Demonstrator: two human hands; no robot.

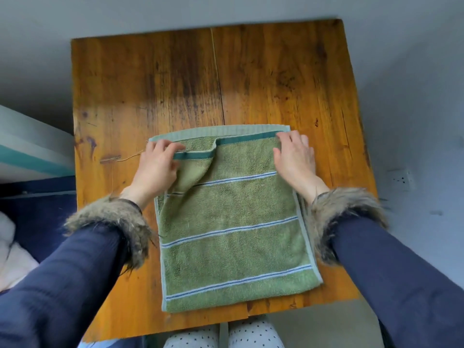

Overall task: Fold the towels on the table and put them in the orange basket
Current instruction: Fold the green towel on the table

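While the green towel (pixel 233 222) lies folded at the centre of the bench (pixel 150 96), the left hand (pixel 157 169) pinches its upper-left corner and the right hand (pixel 293 156) lies spread, seemingly pressing. Soft, limp cloth; best taken by corners.

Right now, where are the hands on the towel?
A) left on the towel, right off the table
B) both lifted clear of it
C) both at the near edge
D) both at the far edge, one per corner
D: the left hand pinches the far left corner of the towel, and the right hand lies on the far right corner.
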